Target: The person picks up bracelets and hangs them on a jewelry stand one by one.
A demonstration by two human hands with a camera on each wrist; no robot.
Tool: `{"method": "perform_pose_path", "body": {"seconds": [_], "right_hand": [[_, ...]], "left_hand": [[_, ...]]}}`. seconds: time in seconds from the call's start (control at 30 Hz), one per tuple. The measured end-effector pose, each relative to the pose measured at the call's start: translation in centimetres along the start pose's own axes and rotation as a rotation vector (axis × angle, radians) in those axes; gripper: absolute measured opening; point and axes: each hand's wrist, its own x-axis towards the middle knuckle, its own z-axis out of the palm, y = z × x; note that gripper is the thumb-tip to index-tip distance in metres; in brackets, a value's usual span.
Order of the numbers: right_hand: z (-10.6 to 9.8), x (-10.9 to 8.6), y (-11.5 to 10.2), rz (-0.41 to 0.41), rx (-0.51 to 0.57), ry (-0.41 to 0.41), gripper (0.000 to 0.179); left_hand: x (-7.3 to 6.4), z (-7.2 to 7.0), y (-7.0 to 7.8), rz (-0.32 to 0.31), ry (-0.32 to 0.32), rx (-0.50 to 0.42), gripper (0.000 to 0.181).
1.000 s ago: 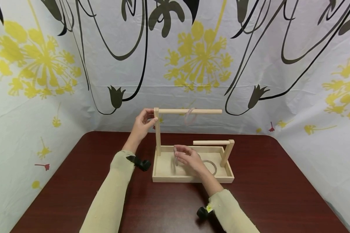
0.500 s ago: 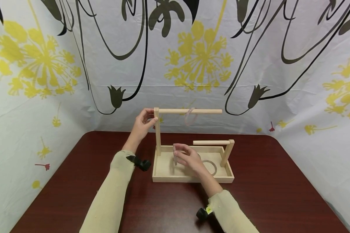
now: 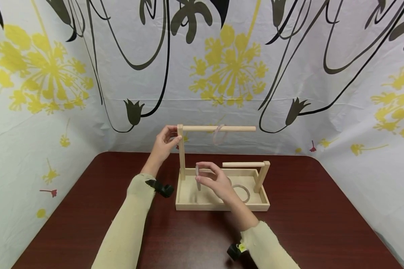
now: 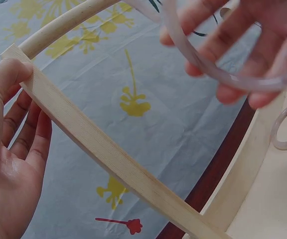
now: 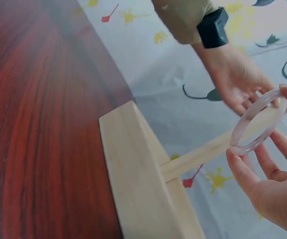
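Observation:
My left hand point(image 3: 165, 144) grips the top of the tall wooden post point(image 3: 182, 158) of a stand, thumb on the near face and fingers behind. Between thumb and fingertips, my right hand point(image 3: 217, 181) pinches a pale translucent bangle point(image 3: 197, 176), held upright above the left part of the stand's tray point(image 3: 222, 207). In the right wrist view the held bangle point(image 5: 243, 127) shows almost whole, with a fingertip and thumb on its rim. Another pale bangle point(image 3: 216, 139) hangs on the upper rod point(image 3: 239, 129). One more bangle point(image 3: 248, 193) lies in the tray, partly hidden by my right wrist.
A shorter post point(image 3: 262, 177) at the tray's right end carries a lower rod point(image 3: 242, 164) pointing left. Under the stand is a dark red-brown table point(image 3: 188, 239). A patterned cloth point(image 3: 148, 82) hangs behind it and at both sides.
My right hand has shifted slightly left and up with the bangle, and its fingers have spread a little on it. My left hand stays on the post.

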Motion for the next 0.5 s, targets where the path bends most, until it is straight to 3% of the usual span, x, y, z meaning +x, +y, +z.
{"method": "perform_pose_path", "body": {"seconds": [0.2,0.5], "right_hand": [[0.0,-0.3,-1.4,-0.122,-0.017,-0.012,0.050],[-0.6,-0.2,-2.9,-0.197,-0.021,-0.007,0.050]], "left_hand": [[0.1,-0.1,-0.2,0.000,-0.004,0.009,0.030],[0.1,-0.1,0.0,-0.021,-0.011,0.006,0.031]]}}
